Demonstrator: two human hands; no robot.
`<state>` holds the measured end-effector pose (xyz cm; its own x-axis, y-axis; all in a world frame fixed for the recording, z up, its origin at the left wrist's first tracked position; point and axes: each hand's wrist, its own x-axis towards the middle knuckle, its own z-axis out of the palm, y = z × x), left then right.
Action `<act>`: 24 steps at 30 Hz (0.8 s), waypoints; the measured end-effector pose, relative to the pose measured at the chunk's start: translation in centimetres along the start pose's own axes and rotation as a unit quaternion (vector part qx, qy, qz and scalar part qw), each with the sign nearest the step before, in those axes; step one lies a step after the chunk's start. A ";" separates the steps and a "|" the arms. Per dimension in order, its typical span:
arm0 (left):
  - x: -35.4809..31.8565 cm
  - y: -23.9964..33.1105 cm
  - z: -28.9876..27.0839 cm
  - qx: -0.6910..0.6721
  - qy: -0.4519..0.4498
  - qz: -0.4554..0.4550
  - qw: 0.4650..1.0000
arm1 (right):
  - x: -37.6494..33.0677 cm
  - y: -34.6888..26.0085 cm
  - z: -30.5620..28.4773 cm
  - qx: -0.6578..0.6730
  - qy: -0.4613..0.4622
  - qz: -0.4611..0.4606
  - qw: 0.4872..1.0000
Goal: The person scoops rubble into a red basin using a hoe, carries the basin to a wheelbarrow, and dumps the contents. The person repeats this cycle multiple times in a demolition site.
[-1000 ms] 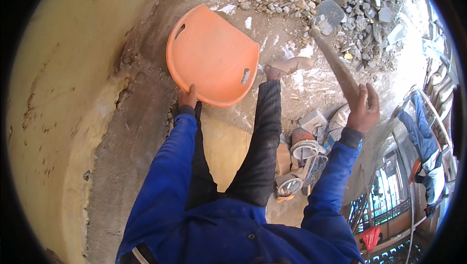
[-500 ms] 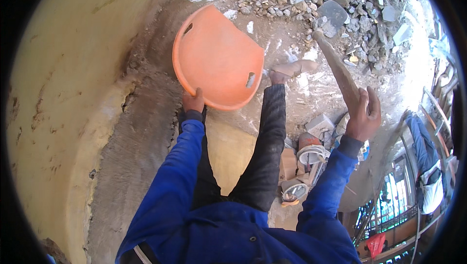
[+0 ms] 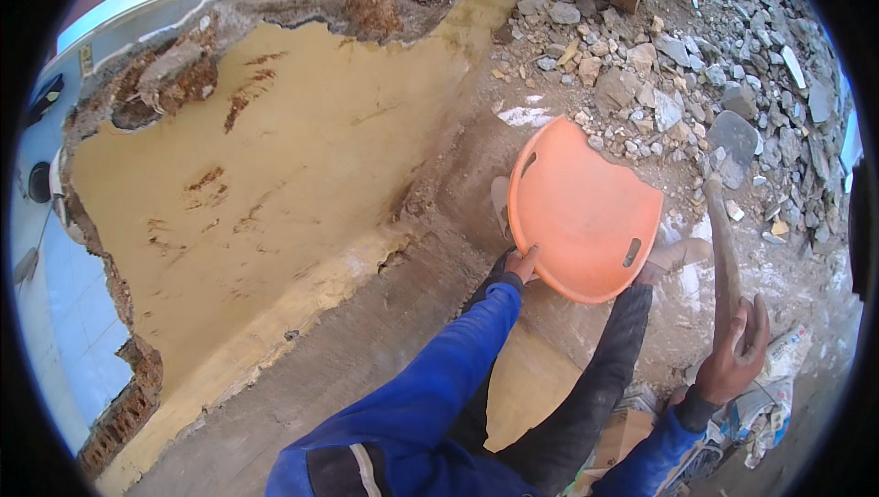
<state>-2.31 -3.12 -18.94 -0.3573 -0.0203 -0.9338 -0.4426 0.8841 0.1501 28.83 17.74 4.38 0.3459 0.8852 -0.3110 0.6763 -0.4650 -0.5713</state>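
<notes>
My left hand grips the near rim of an orange plastic pan with two slot handles, held out over the dusty ground in front of my legs. Off to the right, my right hand is closed around the wooden handle of a tool. That handle runs up toward the rubble; its head is hidden behind the pan and my foot. Both sleeves are blue and my trousers are dark.
A broken yellow-plastered wall with exposed brick edges stands to the left. A heap of stones and concrete rubble fills the upper right. Crumpled sacks and debris lie by my right side. White dust patches streak the ground.
The view has swung left, bringing the yellow wall into sight. The pan and both hands sit further right in the picture; both grips look unchanged.
</notes>
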 end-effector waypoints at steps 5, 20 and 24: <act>1.7 0.5 0.9 0.109 -0.073 -0.021 0.991 | 0.2 -0.1 -0.1 0.050 0.013 0.016 0.999; -8.3 2.1 6.3 0.420 -0.181 -0.033 0.889 | 0.7 1.2 -1.7 0.303 0.135 0.145 0.932; -20.3 8.4 17.5 0.225 -0.251 -0.033 0.941 | 1.1 2.0 -1.9 0.324 0.154 0.196 0.913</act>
<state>15.64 12.89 -4.38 0.1425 0.0417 -0.9889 -0.0162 0.9991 0.0398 31.79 17.87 4.35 0.7122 0.5648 -0.4169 -0.0307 -0.5683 -0.8223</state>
